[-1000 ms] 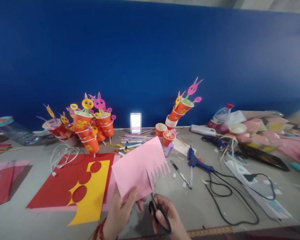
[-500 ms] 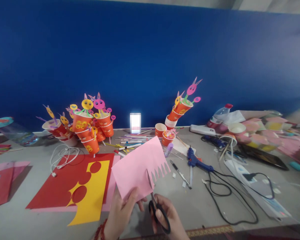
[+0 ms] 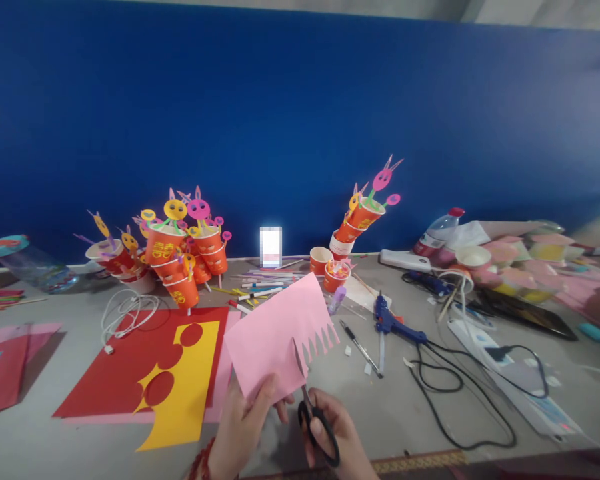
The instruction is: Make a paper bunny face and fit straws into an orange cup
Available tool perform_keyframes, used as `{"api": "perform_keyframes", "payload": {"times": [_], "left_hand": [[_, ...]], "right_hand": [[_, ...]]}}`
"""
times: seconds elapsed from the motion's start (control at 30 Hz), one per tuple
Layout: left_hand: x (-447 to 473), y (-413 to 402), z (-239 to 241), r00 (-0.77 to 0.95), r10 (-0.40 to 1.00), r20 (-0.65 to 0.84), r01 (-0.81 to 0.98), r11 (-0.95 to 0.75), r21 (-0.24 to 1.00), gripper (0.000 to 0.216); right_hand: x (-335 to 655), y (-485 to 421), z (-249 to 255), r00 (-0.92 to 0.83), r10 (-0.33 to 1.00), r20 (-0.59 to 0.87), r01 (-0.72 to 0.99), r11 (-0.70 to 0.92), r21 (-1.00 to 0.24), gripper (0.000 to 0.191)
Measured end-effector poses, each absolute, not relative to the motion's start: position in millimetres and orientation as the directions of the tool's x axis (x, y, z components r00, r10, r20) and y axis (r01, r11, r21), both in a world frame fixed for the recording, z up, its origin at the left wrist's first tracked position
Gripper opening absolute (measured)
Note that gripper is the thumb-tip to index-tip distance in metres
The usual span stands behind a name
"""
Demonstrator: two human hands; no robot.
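Note:
A sheet of pink paper [image 3: 270,340] is held above the table, tilted, with several pointed notches along its right edge. My left hand [image 3: 247,417] pinches its lower edge, thumb on top. In my right hand [image 3: 337,427] are black-handled scissors [image 3: 305,400], with fingers through the loops. Their blades lie across the paper just left of the notches, pointing up and away from me. Left of my hands, a yellow sheet with round cut-outs [image 3: 193,393] lies on red paper [image 3: 110,373].
Stacked red paper cups [image 3: 183,293] with paper figures stand at the back left, more cups [image 3: 350,230] at back centre. Right of my hands lie a pen [image 3: 363,348], a blue glue gun [image 3: 395,322] with a looping cord, and a white power strip [image 3: 510,380]. Markers [image 3: 265,292] lie behind the paper.
Almost nothing differs. The paper, scissors and both hands hold nearly the same place, and the view has shifted very slightly.

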State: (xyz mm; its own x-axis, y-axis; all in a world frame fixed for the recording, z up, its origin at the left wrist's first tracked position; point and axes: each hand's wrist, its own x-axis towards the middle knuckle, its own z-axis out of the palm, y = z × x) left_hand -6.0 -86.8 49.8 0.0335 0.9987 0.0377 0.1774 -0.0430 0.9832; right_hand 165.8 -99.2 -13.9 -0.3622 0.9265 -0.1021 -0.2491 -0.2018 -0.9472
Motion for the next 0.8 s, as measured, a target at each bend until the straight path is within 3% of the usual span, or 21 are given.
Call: {"api": "perform_keyframes", "payload": {"times": [0.8], "left_hand": [[-5.4, -85.7, 46.0, 0.039, 0.999, 0.015, 0.186, -0.022, 0.982, 0.043]], "right_hand": [[165.3, -97.7, -17.9, -0.354, 0.929, -0.104, -0.219, -0.191, -0.957, 0.063]]}}
